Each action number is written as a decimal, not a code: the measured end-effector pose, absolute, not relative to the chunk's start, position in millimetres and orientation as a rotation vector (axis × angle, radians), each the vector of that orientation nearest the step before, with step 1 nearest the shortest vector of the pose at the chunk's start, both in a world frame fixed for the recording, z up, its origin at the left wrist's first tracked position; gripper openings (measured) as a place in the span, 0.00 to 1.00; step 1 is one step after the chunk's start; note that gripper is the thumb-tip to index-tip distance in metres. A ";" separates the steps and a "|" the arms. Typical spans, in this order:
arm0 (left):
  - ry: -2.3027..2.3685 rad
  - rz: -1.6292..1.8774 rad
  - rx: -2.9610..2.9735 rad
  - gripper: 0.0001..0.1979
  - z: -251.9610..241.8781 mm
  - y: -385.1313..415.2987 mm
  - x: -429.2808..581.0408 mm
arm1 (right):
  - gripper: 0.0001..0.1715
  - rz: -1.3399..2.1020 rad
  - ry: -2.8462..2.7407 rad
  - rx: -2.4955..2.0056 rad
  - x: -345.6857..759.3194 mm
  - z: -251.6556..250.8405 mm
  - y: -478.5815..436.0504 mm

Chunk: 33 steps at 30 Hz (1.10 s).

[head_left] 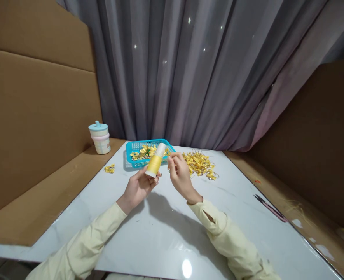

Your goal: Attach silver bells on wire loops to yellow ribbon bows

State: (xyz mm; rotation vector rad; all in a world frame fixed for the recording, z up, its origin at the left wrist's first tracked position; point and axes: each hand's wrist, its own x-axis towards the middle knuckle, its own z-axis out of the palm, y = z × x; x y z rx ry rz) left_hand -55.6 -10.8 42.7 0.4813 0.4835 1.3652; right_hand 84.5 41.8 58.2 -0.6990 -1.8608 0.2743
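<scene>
My left hand point(139, 184) is closed around a tapered white spool with yellow thread point(154, 165), tilted with its narrow white end up and to the right. To its right, my right hand point(180, 173) is raised, thumb and fingers pinched together; whatever they hold is too small to make out. Behind the spool stands a turquoise plastic basket point(134, 143) holding several gold ornaments point(144, 152) with small shiny balls. A pile of similar gold ornaments point(199, 163) with thin loops lies beyond my right hand.
A few gold pieces point(109, 168) lie left of the basket. At the back left is a lidded cup point(101, 140). Pink-handled scissors point(271, 209) rest near the table's right edge. Cardboard walls point(37, 116) flank the white marbled table point(166, 241), and a grey curtain point(172, 77) hangs behind.
</scene>
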 end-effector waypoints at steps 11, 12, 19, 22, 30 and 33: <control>0.311 1.286 0.419 0.14 36.9 -8.0 -62.2 | 0.14 0.275 -1.986 -0.457 78.3 42.4 34.0; 0.300 1.290 0.424 0.14 37.0 -8.0 -62.6 | 0.15 0.324 -1.992 -0.463 78.4 42.8 34.6; 0.300 1.278 0.559 0.14 35.6 -9.1 -63.5 | 0.15 0.448 -2.052 -0.478 81.6 39.5 47.5; 0.302 1.219 0.620 0.14 33.4 -10.0 -62.7 | 0.12 0.499 -2.037 -0.487 80.6 29.7 53.8; 0.405 0.917 0.829 0.16 20.9 -9.3 -63.9 | 0.16 0.855 -1.860 -0.593 72.8 16.3 62.2; 0.470 0.725 0.966 0.13 22.7 -12.4 -64.6 | 0.21 1.104 -1.890 -0.566 78.7 22.7 69.4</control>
